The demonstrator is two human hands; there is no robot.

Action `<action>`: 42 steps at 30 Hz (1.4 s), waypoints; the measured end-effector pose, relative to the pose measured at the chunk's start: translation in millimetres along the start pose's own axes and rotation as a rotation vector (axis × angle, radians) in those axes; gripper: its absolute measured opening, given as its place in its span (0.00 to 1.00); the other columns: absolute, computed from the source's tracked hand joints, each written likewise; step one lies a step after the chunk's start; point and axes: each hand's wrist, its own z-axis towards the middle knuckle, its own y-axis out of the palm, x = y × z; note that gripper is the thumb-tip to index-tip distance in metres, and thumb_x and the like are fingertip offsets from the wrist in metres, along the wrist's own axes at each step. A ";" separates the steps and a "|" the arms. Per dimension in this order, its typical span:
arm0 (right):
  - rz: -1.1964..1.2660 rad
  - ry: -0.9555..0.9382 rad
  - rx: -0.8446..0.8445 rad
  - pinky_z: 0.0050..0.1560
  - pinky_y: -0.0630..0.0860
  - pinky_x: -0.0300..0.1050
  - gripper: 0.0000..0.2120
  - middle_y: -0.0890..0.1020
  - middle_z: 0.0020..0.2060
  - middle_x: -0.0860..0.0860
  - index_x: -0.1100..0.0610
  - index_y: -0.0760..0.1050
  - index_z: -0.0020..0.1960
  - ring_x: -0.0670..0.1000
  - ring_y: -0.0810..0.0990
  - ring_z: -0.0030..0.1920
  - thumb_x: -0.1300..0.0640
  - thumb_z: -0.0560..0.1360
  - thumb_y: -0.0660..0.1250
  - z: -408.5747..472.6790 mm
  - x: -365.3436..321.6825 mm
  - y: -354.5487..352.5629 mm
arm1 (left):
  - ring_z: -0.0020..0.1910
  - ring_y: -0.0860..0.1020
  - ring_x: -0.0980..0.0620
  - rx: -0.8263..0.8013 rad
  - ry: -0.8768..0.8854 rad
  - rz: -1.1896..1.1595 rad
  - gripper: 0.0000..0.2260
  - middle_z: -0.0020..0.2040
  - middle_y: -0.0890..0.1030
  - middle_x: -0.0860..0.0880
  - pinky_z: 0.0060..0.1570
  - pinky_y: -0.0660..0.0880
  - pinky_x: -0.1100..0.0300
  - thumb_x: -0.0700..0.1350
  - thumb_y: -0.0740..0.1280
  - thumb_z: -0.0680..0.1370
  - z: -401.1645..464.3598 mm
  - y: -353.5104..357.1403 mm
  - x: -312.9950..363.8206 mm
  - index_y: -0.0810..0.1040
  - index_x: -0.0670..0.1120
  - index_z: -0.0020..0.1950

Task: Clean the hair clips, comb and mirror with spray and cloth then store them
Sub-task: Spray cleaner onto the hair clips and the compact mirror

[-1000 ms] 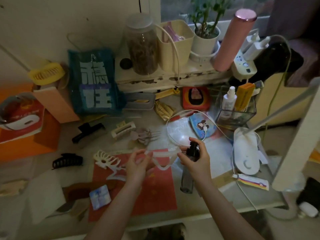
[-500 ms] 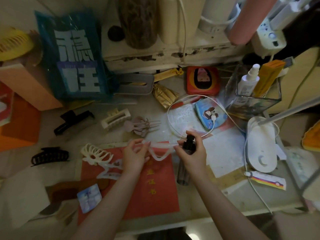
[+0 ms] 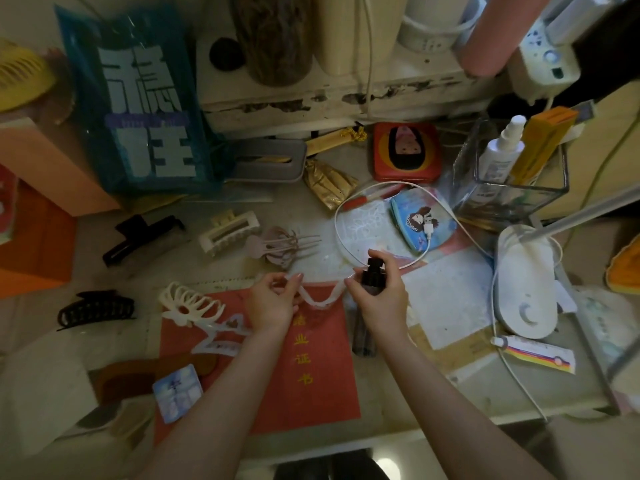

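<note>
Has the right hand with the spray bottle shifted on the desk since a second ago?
No. The right hand still grips the spray bottle just below the loop of the white cable, as before; only the camera moved.

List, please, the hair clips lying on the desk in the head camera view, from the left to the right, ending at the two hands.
black claw clip → black flat clip → white claw clip → cream rectangular clip → pink clip → left hand, pinching a wavy white clip → right hand, gripping the spray bottle.
</note>
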 end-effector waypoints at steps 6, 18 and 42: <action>-0.035 0.024 -0.020 0.47 0.73 0.25 0.23 0.80 0.47 0.44 0.50 0.72 0.62 0.37 0.78 0.48 0.61 0.70 0.74 1.3 -0.4 -2.4 | 0.35 0.83 0.50 -0.017 0.012 0.016 0.09 0.38 0.82 0.46 0.38 0.81 0.55 0.47 0.73 0.73 -2.7 -0.4 -0.3 0.78 0.46 0.50; -0.061 0.009 -0.088 0.45 0.72 0.24 0.24 0.80 0.49 0.44 0.51 0.70 0.63 0.31 0.77 0.47 0.59 0.70 0.74 -21.4 -28.9 -29.7 | 0.47 0.82 0.47 -0.080 0.093 0.048 0.09 0.46 0.83 0.48 0.53 0.78 0.44 0.52 0.74 0.71 -26.1 -36.0 2.0 0.76 0.59 0.46; 0.024 0.029 -0.276 0.38 0.72 0.24 0.21 0.75 0.49 0.36 0.50 0.69 0.61 0.27 0.76 0.46 0.64 0.73 0.71 -111.0 -80.1 -3.0 | 0.56 0.77 0.48 -0.019 0.395 0.441 0.13 0.55 0.81 0.45 0.54 0.67 0.61 0.41 0.75 0.70 -34.4 -132.1 -19.2 0.83 0.43 0.54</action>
